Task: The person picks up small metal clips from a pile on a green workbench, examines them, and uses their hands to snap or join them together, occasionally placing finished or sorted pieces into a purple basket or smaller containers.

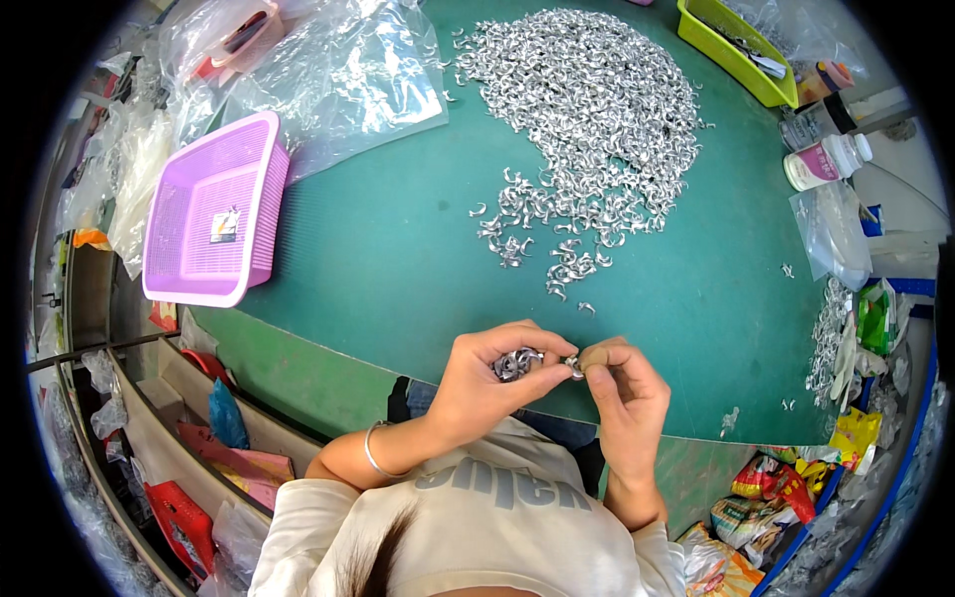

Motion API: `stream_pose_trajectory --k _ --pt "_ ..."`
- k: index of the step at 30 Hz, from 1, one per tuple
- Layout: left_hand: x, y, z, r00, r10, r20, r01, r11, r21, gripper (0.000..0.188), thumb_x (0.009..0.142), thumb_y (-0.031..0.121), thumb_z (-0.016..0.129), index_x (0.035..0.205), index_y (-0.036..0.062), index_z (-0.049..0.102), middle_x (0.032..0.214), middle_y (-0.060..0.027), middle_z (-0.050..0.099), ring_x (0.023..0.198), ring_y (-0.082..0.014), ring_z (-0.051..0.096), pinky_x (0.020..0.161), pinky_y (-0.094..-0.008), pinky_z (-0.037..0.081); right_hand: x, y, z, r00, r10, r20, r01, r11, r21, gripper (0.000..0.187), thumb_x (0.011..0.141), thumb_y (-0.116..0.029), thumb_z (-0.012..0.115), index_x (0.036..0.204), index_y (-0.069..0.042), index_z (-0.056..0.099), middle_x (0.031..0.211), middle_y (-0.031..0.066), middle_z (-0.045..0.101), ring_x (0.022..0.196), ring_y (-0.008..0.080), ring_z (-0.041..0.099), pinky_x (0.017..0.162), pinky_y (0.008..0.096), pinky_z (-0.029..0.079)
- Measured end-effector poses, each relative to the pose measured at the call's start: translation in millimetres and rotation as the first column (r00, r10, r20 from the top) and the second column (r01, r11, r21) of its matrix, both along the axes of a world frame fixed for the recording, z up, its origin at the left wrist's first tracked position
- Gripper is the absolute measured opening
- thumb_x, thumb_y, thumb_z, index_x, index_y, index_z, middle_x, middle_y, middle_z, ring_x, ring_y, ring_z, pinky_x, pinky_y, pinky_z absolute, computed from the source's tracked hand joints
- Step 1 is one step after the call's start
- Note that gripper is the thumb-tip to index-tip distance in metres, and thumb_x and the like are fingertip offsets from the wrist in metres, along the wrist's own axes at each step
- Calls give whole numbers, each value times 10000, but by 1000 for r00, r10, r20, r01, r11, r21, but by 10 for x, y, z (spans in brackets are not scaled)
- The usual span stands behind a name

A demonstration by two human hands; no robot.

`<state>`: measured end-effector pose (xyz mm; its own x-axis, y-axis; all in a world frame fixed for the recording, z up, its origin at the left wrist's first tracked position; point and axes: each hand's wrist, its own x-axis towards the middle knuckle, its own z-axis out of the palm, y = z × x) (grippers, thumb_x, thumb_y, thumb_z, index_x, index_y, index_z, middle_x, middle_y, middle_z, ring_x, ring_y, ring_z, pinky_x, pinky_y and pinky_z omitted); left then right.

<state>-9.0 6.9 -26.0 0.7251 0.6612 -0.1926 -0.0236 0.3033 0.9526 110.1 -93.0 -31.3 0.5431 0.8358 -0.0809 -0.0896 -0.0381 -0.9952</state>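
At green worktop [378, 249], heaped far with silver pieces [597, 119] | near, cupping handful [516, 365] in left hand [476, 393] | pinching small piece [574, 368] between its narrowed fingers and those of right hand [633, 398] | best gripped lightly, handful level

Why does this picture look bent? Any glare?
Head view throughout: the wide lens bows the table's near edge and blackens the corners; white glare streaks the clear plastic sheet; heaped metal bits shine; left hand and right hand look fairly sharp.
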Motion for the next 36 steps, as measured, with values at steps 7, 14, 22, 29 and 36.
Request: stream_pose_trajectory --k 7,14,22,29,36 --pt "-23 -1 99 999 16 42 -14 998 -64 114 729 -36 618 843 -31 613 695 -11 515 616 -48 427 531 -191 327 -31 7 50 915 107 -389 -58 989 136 99 793 40 565 891 44 553 864 71 564 758 115 499 693 235 401" --pt "-32 -4 99 998 15 57 -5 986 -169 108 728 -37 612 835 -28 599 695 -1 507 613 -42 415 522 -195 318 -75 0 54 893 77 -444 -2 986 168 132 771 71 575 898 49 543 873 83 558 784 134 514 719 247 408" --pt "-50 -16 35 995 -14 99 52 919 -391 114 757 -8 603 867 -26 577 693 6 491 563 -25 382 473 -173 282 -109 5 88 962 -9 -274 52 987 150 164 728 106 586 873 41 545 858 87 560 781 144 485 713 257 387" --pt "-46 6 1 959 -70 275 233 750 -619 152 828 62 571 960 -13 570 682 42 493 517 -1 326 430 -173 220 -114 26 131 995 -67 78 54 986 158 182 638 98 658 795 39 585 796 94 594 764 200 499 681 283 388" --pt "-51 7 0 951 -73 302 256 735 -629 156 834 67 566 967 -14 565 695 37 500 522 -1 324 432 -176 213 -110 41 169 947 -103 303 55 985 163 196 590 86 685 762 43 602 755 103 593 720 214 495 635 296 392"
